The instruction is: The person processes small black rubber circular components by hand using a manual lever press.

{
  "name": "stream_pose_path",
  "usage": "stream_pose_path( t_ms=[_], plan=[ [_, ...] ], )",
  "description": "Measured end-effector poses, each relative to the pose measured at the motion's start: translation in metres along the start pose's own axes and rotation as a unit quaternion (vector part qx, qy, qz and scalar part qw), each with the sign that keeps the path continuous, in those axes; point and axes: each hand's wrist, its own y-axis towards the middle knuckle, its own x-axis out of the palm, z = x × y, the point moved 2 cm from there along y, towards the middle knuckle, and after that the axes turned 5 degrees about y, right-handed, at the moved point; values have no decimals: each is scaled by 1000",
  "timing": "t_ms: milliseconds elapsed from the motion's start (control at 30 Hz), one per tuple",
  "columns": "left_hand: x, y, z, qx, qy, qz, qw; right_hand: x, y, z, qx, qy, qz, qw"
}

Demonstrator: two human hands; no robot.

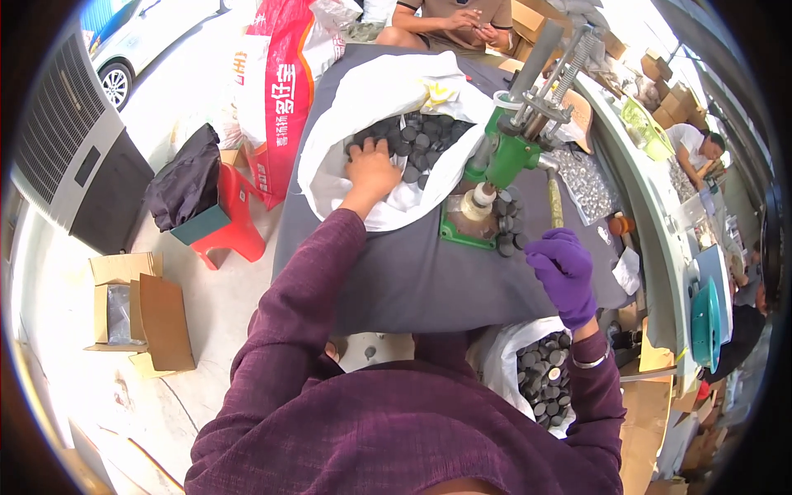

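Observation:
My bare left hand (pixel 373 172) reaches into an open white sack (pixel 330 95) on the table. Its fingers are spread over black round caps (pixel 421 142), with none visibly held; the fingertips are partly hidden among them. A green hand press (pixel 513 161) stands right of the sack, with a pale round piece (pixel 480 198) under its ram. My right hand (pixel 565 268), in a purple glove, is closed at the lower end of the press lever (pixel 555 202), which runs down to the fist. More black caps (pixel 509 221) lie beside the press base.
Clear bags of small shiny parts (pixel 584 183) lie right of the press. Another white sack of black caps (pixel 544 371) sits below the table's front edge. A red stool (pixel 235 219) and an open carton (pixel 165 318) stand to the left. Another person (pixel 458 25) sits across the table.

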Motion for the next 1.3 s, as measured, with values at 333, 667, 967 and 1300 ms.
stream_pose_path(
  t_ms=[333, 667, 967, 1300],
  plan=[
    [1, 11, -16, 25, -436, 23, 900, 0, -5, 3, 25, 25, 21, 999],
    [4, -22, -77, 43, -237, -47, 969, -1, -2, 3, 7, 16, 17, 1000],
    [-14, -18, -68, 101, -151, -76, 980, 0, -5, 2, 11, 13, 22, 1000],
    [-35, -72, 28, 177, -338, 62, 922, 0, -6, 0, 19, 22, 23, 999]
  ],
)
